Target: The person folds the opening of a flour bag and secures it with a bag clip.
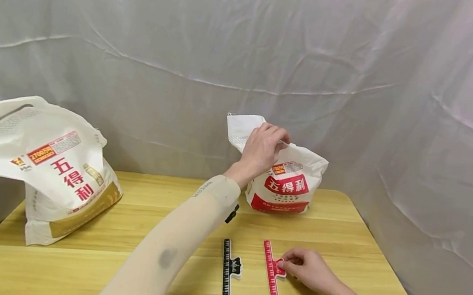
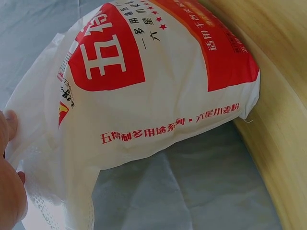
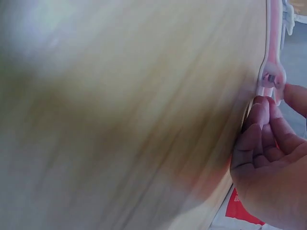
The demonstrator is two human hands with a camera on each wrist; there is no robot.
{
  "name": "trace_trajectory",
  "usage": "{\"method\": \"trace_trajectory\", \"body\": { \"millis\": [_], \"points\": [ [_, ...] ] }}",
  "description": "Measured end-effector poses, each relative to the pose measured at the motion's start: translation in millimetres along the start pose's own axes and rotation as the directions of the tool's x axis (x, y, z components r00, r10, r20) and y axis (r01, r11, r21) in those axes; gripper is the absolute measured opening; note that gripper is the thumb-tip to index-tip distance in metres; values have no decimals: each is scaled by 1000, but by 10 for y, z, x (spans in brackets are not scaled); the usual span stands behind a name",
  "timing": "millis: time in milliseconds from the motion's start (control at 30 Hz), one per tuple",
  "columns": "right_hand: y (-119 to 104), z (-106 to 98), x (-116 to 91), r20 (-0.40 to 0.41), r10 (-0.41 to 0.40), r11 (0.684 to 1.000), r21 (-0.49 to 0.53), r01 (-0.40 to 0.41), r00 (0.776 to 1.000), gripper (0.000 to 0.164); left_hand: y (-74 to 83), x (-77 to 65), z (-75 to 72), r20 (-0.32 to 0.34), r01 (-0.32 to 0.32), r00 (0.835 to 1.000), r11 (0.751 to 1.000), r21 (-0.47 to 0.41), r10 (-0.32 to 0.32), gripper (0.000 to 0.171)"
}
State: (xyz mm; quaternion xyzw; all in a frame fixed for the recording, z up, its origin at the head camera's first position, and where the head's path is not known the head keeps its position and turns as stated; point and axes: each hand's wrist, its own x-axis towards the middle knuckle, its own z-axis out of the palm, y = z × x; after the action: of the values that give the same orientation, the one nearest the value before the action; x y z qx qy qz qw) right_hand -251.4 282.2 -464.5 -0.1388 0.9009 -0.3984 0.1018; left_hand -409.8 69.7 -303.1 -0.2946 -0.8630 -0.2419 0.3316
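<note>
At the back of the table stands a white flour bag (image 1: 286, 195) with red labels. Its top is folded over to the left, and my left hand (image 1: 262, 146) grips that gathered part. The left wrist view shows the same flour bag (image 2: 172, 96) sideways, with part of the hand at the left edge. Nearer the front, my right hand (image 1: 311, 273) pinches the handle of a red bag clip (image 1: 270, 272) with a piano-key pattern. Thumb and fingertips meet on the clip's end in the right wrist view. A black bag clip (image 1: 226, 273) of the same shape lies to its left.
A second flour bag (image 1: 64, 179), white with a gold base, leans at the table's left, its handled top drooping past the left edge. Grey cloth (image 1: 188, 35) hangs behind and along the right of the wooden table (image 1: 148, 195).
</note>
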Motion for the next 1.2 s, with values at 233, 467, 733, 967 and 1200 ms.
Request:
{"method": "trace_trajectory", "body": {
  "millis": [233,467,733,967,1200],
  "points": [
    [-23,19,-28,-19,13,1000,15,-13,1000,15,-11,-3,25,-1,3,1000,1000,1,-3,7],
    [-36,10,-69,-51,71,991,114,-64,996,18,-17,-13,42,-2,-1,1000,1000,-3,1,8],
    [-28,-4,-79,-54,89,973,219,-75,995,21,-26,-15,34,3,-2,1000,1000,-3,2,8],
    [0,-20,-73,-29,79,939,339,-64,996,25,-31,-9,24,6,-3,1000,1000,-2,3,8],
    [4,-24,-84,-32,73,883,467,-50,997,42,-36,-11,29,1,0,1000,1000,-1,0,8]
  ]
}}
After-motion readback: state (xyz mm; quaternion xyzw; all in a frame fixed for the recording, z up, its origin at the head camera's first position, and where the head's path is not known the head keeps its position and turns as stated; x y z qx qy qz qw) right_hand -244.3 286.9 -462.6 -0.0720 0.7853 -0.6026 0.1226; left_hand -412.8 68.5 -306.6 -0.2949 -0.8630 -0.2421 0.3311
